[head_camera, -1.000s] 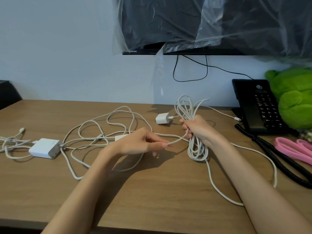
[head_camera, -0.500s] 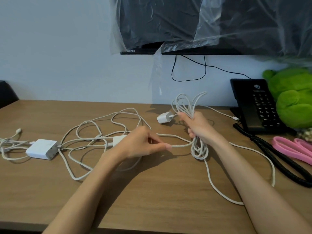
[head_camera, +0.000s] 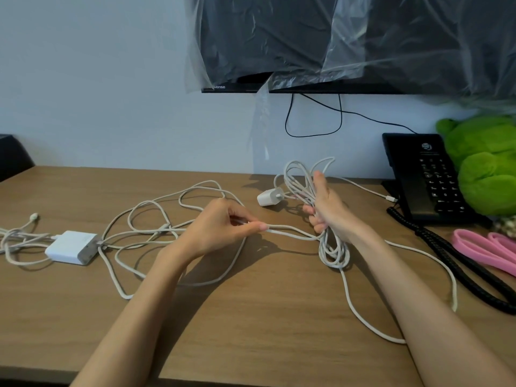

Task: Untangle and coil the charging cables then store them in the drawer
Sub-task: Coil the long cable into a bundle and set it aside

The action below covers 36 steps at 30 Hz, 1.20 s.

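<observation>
Across your wooden surface (head_camera: 265,331) most cable (head_camera: 127,296) lies tangled; your right hand (head_camera: 329,208) grips one half-wound coil (head_camera: 333,252), left hand (head_camera: 220,230) pinches its free strand (head_camera: 290,233).

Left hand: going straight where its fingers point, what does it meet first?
Likely the coiled cable gripped in the right hand, since the left hand points rightward at it; depth is uncertain.

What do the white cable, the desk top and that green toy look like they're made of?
The white cable looks matte, perhaps braided fabric or rubbery plastic; it bends softly into loops. The desk top shows brown wood grain with a dull finish, possibly laminate. The green toy looks like fuzzy plush.
</observation>
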### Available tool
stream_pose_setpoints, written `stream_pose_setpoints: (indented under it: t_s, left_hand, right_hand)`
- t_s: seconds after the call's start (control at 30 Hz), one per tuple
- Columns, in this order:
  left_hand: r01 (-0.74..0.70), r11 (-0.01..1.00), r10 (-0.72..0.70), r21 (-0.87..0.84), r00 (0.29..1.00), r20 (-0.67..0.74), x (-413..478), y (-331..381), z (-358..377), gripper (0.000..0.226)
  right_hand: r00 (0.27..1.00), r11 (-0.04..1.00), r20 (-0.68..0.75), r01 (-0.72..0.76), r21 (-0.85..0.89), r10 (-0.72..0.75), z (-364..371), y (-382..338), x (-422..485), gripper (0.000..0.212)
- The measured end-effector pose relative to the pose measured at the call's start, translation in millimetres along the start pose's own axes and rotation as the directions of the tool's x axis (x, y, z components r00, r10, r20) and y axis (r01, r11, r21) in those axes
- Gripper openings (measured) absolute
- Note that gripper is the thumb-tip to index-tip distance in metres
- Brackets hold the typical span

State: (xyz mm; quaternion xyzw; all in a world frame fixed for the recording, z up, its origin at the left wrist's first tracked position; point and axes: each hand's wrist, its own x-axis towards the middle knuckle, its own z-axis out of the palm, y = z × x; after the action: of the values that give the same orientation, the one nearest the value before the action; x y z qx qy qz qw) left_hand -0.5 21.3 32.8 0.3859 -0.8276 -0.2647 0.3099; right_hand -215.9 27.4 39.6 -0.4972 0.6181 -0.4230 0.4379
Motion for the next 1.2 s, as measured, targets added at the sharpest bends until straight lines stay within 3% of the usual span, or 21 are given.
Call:
stream_pose_setpoints:
  t_s: [0.13,0.23,0.3,0.37,0.43,0.5,0.63,0.77,0.93,1.07,1.2]
  left_hand:
    - [0.005,1.0,-0.005,-0.024,1.0,-0.011,-0.2,0.4,1.1,0.008]
    - [0.046,0.999,-0.048,-0.022,0.997,-0.061,3.2,-1.3,1.9,0.021]
    - [0.03,0.996,-0.018,0.089,0.991,-0.132,6.5,-4.7,0.6,0.025]
    - [-0.06,0.96,0.118,0.272,0.972,-0.203,10.3,-5.8,-4.1,0.042]
    - [-0.151,0.875,0.251,0.461,0.954,-0.165,16.7,-1.7,-10.4,0.071]
    - [-0.2,0.756,0.289,0.623,0.956,-0.044,25.7,7.5,-13.2,0.096]
    - [-0.348,0.484,0.344,0.803,0.919,0.191,41.0,12.3,1.7,0.12]
    - [-0.334,0.4,0.373,0.854,0.91,0.181,53.1,7.6,12.9,0.101]
    - [-0.358,0.356,0.432,0.863,0.882,0.188,58.4,-4.7,17.8,0.075]
    - [-0.367,0.428,0.406,0.826,0.895,0.187,58.7,-10.0,16.3,0.072]
    - [-0.348,0.511,0.415,0.786,0.901,0.129,59.6,-10.0,18.4,0.041]
  right_hand:
    - [0.991,0.976,-0.052,0.115,-0.185,-0.126,2.7,5.0,3.7,0.073]
    - [0.957,0.875,-0.012,0.258,-0.41,-0.288,6.5,6.2,0.8,0.073]
    - [0.937,0.817,0.033,0.321,-0.48,-0.349,8.2,4.7,-2.9,0.066]
    - [0.919,0.767,0.08,0.367,-0.527,-0.385,8.1,3.3,-6.0,0.054]
    - [0.912,0.735,0.132,0.392,-0.554,-0.388,7.7,1.9,-7.6,0.047]
    - [0.911,0.726,0.185,0.407,-0.554,-0.369,7.1,1.1,-7.7,0.045]
    - [0.917,0.728,0.259,0.399,-0.557,-0.305,7.6,-0.6,-9.4,0.043]
    - [0.897,0.698,0.31,0.44,-0.565,-0.315,5.8,-0.5,-10.7,0.038]
    - [0.895,0.793,0.349,0.417,-0.444,-0.276,1.0,2.9,-6.6,0.03]
    - [0.888,0.859,0.388,0.386,-0.336,-0.247,0.5,4.7,-4.0,0.026]
    - [0.891,0.878,0.384,0.37,-0.304,-0.242,1.4,4.2,-4.0,0.02]
